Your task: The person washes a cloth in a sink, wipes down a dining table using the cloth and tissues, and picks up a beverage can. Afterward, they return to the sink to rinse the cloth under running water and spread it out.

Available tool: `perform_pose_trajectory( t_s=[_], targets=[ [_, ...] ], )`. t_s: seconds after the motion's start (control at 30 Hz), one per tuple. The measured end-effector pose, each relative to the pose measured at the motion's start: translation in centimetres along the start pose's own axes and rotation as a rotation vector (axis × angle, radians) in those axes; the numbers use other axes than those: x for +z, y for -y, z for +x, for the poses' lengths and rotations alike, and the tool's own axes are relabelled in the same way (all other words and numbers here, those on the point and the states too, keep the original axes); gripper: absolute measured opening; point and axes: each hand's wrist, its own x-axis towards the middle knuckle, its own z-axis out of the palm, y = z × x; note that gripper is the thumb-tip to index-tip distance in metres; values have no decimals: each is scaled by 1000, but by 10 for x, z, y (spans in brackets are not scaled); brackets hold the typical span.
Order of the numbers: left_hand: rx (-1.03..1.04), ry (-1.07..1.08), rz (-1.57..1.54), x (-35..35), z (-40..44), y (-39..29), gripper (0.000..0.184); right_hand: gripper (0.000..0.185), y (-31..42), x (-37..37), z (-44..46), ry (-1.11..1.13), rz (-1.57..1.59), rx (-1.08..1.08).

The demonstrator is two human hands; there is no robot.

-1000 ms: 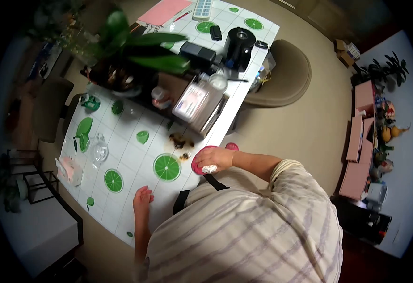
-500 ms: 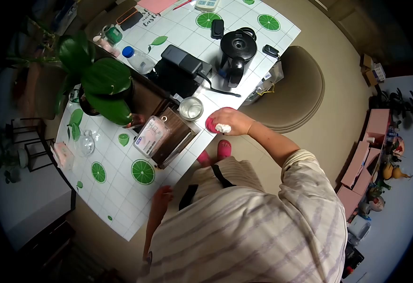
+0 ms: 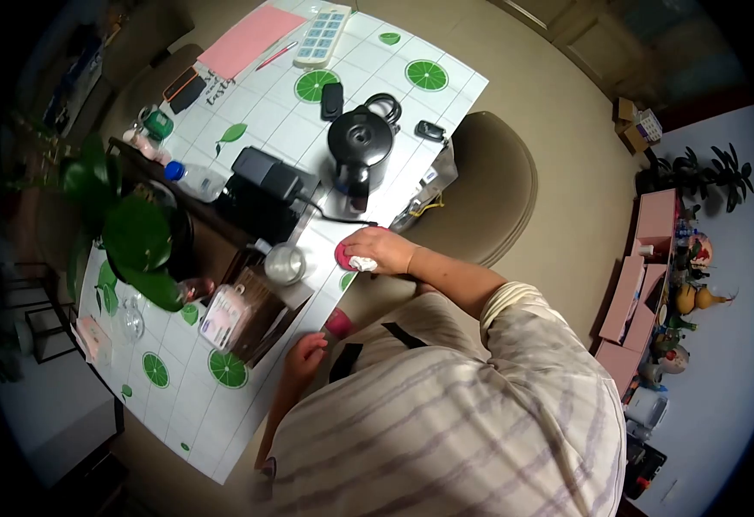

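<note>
My right hand (image 3: 382, 252) presses a pink cloth (image 3: 342, 255) onto the tabletop near its edge, fingers closed over it. A crumpled white tissue (image 3: 361, 264) shows under the same hand. Just left of it stands a clear glass (image 3: 285, 263). My left hand (image 3: 307, 351) hangs by the table's front edge, holding nothing, its fingers loosely bent and slightly apart. Closest to that hand on the table are a brown wooden box (image 3: 261, 332) and a tissue pack (image 3: 224, 319) leaning on it. Beyond my right hand sits a black-lidded jug (image 3: 361, 142).
The table (image 3: 256, 185) has a white tiled cover with lime prints. On it are a potted plant (image 3: 140, 241), a blue-capped bottle (image 3: 198, 182), a black device (image 3: 267, 175) with a cable, a key fob (image 3: 429, 130) and a power strip (image 3: 322, 36). A brown chair (image 3: 489, 189) stands beside it.
The view has shifted, so the table appears further left and lower. My right hand, still on the cloth, is slightly further along the table edge toward the jug. My left hand has lifted a little.
</note>
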Motion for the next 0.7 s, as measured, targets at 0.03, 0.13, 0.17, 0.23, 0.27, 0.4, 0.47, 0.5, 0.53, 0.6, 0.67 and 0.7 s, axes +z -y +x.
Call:
perform_pose_trajectory(
  t_s=[0.03,0.13,0.17,0.23,0.27,0.4,0.47,0.5,0.53,0.6,0.67,0.7],
  targets=[
    [-22,-6,107,3,7,2,30,45,-9,-9,-4,12,31,-21],
    [-58,-55,113,42,30,-19,31,43,-25,-45,-36,-90,182,164],
    [-78,-83,13,60,37,-33,32,47,-34,-66,-48,-168,275,167],
    [-35,-116,23,104,65,-58,32,48,-56,-121,-69,-261,326,271],
    [-13,-123,52,126,79,-70,32,50,-68,-140,-85,-372,382,409],
    [354,-136,575,212,193,-139,35,46,-155,-216,-126,-692,608,701],
    [692,-173,820,243,263,-178,45,46,-179,-248,-134,-748,630,881],
    [756,-206,909,258,292,-196,54,46,-195,-257,-139,-772,794,909],
    [763,-198,1059,266,323,-207,59,45,-205,-261,-141,-796,957,938],
    [780,-292,1195,274,366,-210,61,43,-215,-264,-136,-891,1078,911],
    [770,-326,1435,277,393,-211,54,44,-221,-262,-136,-895,1156,948],
    [750,-346,1428,280,397,-219,54,44,-223,-260,-135,-866,1159,950]
  ],
)
